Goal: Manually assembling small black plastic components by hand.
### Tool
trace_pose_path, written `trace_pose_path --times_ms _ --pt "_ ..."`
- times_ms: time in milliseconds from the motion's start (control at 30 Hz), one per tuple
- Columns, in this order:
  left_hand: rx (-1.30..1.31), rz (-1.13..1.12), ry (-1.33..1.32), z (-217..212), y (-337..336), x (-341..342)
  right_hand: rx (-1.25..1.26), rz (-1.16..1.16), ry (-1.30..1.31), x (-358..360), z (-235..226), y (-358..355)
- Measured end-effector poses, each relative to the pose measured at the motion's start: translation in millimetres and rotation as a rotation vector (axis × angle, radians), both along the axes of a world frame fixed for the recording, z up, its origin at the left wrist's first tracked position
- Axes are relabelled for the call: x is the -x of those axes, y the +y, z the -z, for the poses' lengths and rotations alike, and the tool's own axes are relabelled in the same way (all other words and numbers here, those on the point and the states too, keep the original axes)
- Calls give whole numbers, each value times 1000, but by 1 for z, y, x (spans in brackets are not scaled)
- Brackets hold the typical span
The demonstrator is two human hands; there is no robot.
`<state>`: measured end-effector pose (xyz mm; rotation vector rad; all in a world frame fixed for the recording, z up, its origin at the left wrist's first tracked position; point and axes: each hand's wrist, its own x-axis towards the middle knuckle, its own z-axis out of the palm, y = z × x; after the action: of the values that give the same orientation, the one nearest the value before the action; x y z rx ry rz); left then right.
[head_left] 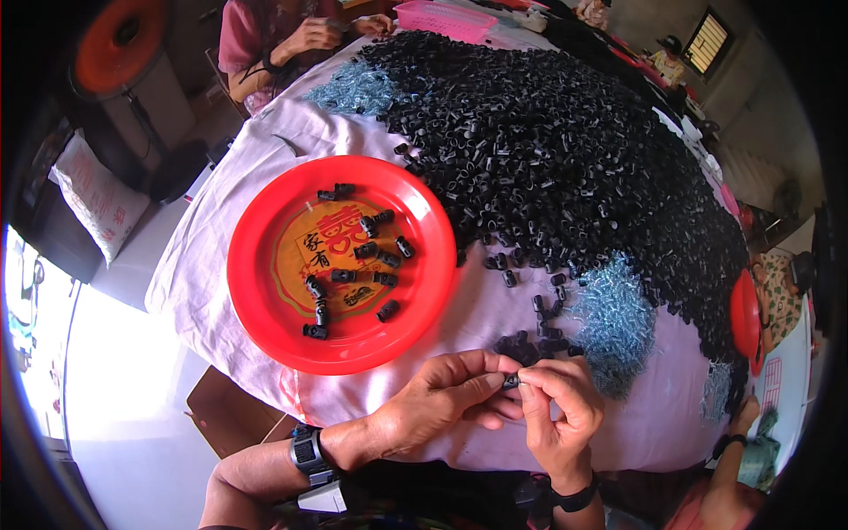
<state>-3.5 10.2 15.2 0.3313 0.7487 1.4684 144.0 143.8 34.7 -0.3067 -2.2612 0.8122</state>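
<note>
Near the table's front edge my two hands meet over a small black plastic piece (511, 381), which looks like a cord lock. My left hand (446, 393) pinches it between thumb and fingers. From the other side, the thumb and forefinger of my right hand (563, 408) are closed on the same piece. Just beyond my fingers lie several loose black pieces (521, 347) on the pale cloth. A heap of thin, silvery-blue, spring-like bits (616, 331) sits beyond my right hand. To the left, a round red plate (258, 300) holds several similar black pieces (344, 276).
A large mound of black plastic parts (565, 159) covers the table's far and right side. Another silvery-blue heap (353, 88) lies by a co-worker's hands (314, 37) at the far left. A pink basket (446, 21) stands behind. Another person's arm (733, 446) reaches in at the right.
</note>
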Motion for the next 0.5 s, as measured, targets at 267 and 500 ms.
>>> trace_pose_path --times_ms 267,500 --pt "-54 27 57 3 0 1 26 -17 -96 -3 -9 0" --pt "5 46 105 -2 -6 7 43 14 -251 19 -29 30"
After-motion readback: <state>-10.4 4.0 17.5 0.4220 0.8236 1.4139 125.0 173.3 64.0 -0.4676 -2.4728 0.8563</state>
